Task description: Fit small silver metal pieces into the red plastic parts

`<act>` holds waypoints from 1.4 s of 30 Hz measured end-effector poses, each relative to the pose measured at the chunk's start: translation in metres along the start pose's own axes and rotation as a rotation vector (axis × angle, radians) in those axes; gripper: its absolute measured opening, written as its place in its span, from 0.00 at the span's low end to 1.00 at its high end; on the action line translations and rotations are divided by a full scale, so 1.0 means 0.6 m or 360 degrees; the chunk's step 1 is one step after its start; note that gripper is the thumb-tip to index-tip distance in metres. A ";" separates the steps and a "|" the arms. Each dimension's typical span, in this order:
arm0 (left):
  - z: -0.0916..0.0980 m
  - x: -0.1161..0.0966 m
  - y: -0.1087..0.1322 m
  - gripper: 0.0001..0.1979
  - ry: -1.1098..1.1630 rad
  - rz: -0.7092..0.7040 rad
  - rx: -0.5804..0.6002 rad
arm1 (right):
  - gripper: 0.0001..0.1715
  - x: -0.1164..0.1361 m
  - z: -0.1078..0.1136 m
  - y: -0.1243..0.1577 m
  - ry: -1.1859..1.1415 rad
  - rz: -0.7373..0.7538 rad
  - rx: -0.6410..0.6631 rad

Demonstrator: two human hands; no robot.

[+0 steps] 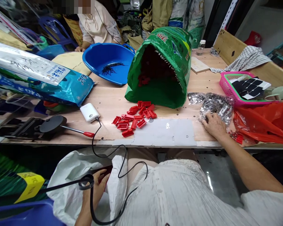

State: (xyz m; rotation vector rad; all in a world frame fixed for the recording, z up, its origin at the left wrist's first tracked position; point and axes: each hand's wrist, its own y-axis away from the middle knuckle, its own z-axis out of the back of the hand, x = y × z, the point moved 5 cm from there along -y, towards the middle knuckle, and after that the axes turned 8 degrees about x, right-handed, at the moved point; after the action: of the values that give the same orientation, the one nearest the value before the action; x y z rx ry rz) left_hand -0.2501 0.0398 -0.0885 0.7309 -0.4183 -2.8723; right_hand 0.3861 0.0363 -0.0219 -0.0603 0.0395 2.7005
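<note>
My right hand [213, 125] rests on the table edge with its fingers curled into a clear plastic bag of small dark parts [215, 106]. Below the table, my left hand [96, 185] reaches into a white sack [70, 179] at my left side; its fingers are bent round the sack's opening, with something red showing behind them. A black cable [119, 169] loops across my lap. A pile of several red plastic clips [134, 117] lies on the table in front of a green woven bag [165, 66] lying open on its side.
A blue basin [108, 62] with dark pieces sits at the back, a person seated behind it. A white power bank [89, 112], a red-handled tool [63, 125], a pink basket [240, 88], red plastic bag [264, 122] and blue printed bags [37, 78] surround the work area.
</note>
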 end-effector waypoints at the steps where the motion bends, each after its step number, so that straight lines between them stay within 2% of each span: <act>1: 0.001 0.001 0.001 0.28 -0.0004 -0.0013 -0.0019 | 0.28 -0.002 0.000 0.002 -0.0010 -0.0028 -0.0023; 5: 0.007 0.005 0.005 0.24 -0.0004 -0.0047 -0.0081 | 0.29 -0.006 -0.003 0.012 -0.0001 -0.0116 -0.0087; 11: 0.001 0.003 0.006 0.20 0.0032 -0.0053 -0.0118 | 0.28 0.000 -0.008 0.018 0.0050 -0.0028 -0.0165; 21: 0.004 0.010 0.016 0.19 -0.0006 -0.0001 -0.0118 | 0.24 -0.023 -0.017 0.019 -0.0220 -0.0065 -0.0462; 31: -0.001 0.008 0.017 0.18 0.0050 -0.0118 -0.0189 | 0.19 0.031 -0.014 0.016 -0.0474 0.0204 -0.0652; 35: 0.000 0.013 0.017 0.17 0.0042 -0.0108 -0.0203 | 0.18 0.030 -0.014 0.013 -0.0603 0.0110 -0.0677; 42: 0.000 0.022 0.018 0.15 0.0030 -0.0090 -0.0205 | 0.14 -0.002 -0.008 0.018 -0.0777 -0.0045 -0.0831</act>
State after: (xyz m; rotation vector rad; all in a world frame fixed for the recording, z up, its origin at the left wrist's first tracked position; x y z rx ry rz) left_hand -0.2606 0.0268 -0.0913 0.7584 -0.2111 -2.9092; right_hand 0.3827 0.0261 -0.0263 0.4347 -0.7994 2.5490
